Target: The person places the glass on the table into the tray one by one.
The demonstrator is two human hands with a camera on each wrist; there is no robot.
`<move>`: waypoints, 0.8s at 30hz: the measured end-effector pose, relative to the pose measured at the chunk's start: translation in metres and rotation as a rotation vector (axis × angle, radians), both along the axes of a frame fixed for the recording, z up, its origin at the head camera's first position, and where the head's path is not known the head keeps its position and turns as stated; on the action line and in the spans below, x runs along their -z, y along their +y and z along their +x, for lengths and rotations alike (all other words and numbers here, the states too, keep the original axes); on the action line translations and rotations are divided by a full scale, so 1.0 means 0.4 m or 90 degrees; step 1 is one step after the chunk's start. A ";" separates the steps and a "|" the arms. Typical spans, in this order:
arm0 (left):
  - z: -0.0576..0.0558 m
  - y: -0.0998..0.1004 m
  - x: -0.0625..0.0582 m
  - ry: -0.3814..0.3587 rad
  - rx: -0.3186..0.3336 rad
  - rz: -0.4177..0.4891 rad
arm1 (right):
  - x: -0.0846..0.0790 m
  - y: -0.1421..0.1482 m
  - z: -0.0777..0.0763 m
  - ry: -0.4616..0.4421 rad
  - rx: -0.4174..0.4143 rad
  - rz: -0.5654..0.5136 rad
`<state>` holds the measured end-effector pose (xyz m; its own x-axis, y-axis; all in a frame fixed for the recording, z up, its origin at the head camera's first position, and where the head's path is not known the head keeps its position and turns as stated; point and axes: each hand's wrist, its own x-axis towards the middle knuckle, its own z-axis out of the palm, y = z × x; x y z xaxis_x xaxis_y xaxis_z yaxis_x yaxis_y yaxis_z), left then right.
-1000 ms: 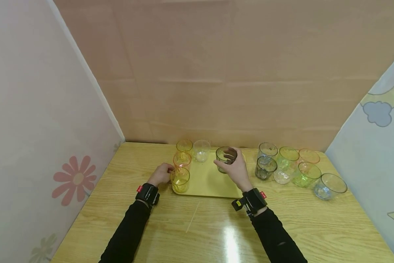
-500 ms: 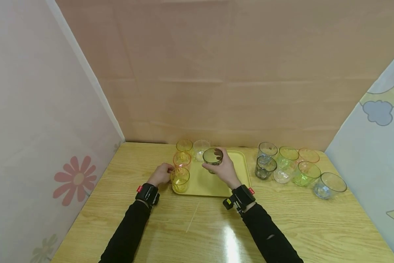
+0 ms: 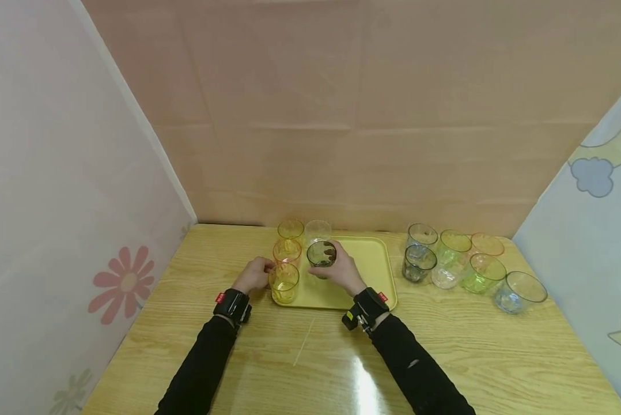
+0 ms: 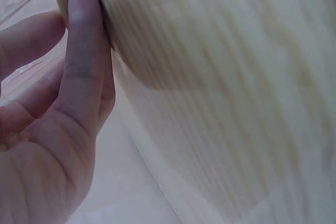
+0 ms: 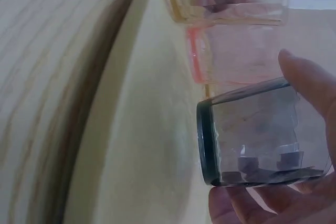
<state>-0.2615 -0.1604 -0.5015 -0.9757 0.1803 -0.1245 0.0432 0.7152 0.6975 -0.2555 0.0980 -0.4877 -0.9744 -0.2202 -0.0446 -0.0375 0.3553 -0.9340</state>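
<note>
- Head view: the right hand (image 3: pixel 345 272) grips the dark glass (image 3: pixel 318 251), which is over the left half of the yellow tray (image 3: pixel 364 265). The clear glass (image 3: pixel 317 229) is near the tray's back edge, and the red-rimmed glass (image 3: pixel 287 255) is along its left side. Both are near, so a small overshoot could knock one of them.
- Left wrist view: the left hand (image 4: pixel 58 114) seems to pinch the tray's rim. If it pulls or lifts there, the tray could tilt, and the yellow glass (image 3: pixel 284 283) at its front left corner could slide.
- Right wrist view: the dark glass leans slightly, base towards the tray; whether it touches I cannot tell. Released while leaning, it could land on one edge and wobble.
</note>
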 end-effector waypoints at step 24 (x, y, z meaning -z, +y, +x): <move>0.005 -0.005 -0.005 -0.009 0.003 0.008 | 0.007 -0.048 -0.008 0.018 0.047 0.114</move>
<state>-0.2596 -0.1622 -0.4995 -0.9729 0.1872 -0.1355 0.0373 0.7057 0.7075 -0.2585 0.0788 -0.4904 -0.9891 -0.1387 -0.0489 -0.0305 0.5187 -0.8544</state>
